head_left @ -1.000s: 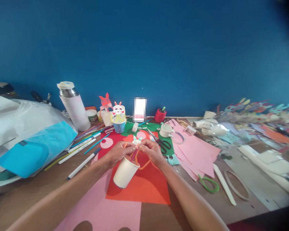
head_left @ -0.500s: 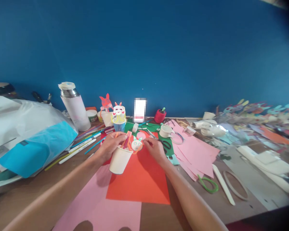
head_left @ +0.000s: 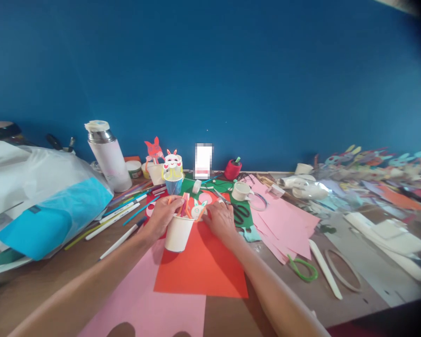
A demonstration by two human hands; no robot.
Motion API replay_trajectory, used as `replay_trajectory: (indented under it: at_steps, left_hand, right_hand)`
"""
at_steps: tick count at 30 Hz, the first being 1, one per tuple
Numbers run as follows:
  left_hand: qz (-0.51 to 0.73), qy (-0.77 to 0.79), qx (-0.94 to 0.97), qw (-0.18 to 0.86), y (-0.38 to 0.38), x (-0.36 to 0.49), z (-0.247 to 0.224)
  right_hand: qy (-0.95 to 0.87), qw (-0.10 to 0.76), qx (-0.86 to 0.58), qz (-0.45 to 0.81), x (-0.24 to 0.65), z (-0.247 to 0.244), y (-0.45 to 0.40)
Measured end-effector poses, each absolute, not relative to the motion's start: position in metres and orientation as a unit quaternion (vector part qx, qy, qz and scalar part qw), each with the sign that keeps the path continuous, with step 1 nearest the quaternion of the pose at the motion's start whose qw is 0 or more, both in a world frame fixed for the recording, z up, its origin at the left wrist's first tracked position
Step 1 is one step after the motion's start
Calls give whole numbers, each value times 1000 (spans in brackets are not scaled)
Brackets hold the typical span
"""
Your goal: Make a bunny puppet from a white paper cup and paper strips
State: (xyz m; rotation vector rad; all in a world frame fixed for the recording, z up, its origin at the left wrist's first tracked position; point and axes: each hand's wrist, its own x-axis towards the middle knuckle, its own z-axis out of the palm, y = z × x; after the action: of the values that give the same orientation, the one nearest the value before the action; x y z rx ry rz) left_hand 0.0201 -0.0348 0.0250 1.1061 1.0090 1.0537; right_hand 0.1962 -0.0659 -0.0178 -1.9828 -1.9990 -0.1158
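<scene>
nearest, a pink sheet of paper [head_left: 143, 313] lies on the brown table [head_left: 228, 316], partly beneath an orange sheet [head_left: 203, 276]. over the orange sheet is a white paper cup [head_left: 178, 237], leaning slightly, mouth up; whether its base touches the paper cannot be told. off to the right lies a looped green pipe cleaner [head_left: 303, 269], and to the left a white marker [head_left: 117, 243]. the left hand [head_left: 161, 216] is beside the cup's mouth, thumb and fingers pinched on an orange pipe cleaner [head_left: 170, 200]. the right hand [head_left: 220, 220] has its fingers bent just beside a white rabbit-face cutout [head_left: 197, 211] with green-lined ears; whether they grip anything cannot be told. the cutout stands at the right of the cup's rim, between the hands. beyond the right hand are black-handled scissors [head_left: 241, 214], with pink sheets [head_left: 287, 220] spread to their right. farther back stand a blue paper cup [head_left: 174, 183], bearing another rabbit figure [head_left: 171, 159], and a white thermos [head_left: 112, 164] near the blue wall [head_left: 210, 84].
</scene>
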Motion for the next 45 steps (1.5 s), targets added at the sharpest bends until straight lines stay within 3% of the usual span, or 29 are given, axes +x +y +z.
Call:
replay_trajectory:
  at_steps: [7, 14, 17, 23, 29, 36, 45]
  left_hand:
    - [464, 423, 480, 612, -33, 19, 19]
    - [435, 411, 469, 650, -38, 22, 21]
    - [419, 423, 484, 641, -42, 25, 21]
    - [400, 417, 507, 639, -47, 29, 13]
    - [381, 403, 483, 677, -52, 32, 14]
    - [408, 409, 524, 625, -53, 33, 5]
    - [402, 403, 513, 642, -53, 34, -1]
  right_hand:
    - [-681, 270, -677, 66, 205, -17, -63]
    - [-526, 562, -532, 354, 224, -1, -56]
    - [-455, 624, -478, 417, 219, 8, -58]
    - [-450, 627, -427, 471, 199, 13, -69]
    - [-447, 618, -444, 471, 195, 12, -69]
    - [-454, 607, -447, 475, 191, 13, -72]
    - [-483, 597, -459, 447, 191, 7, -71]
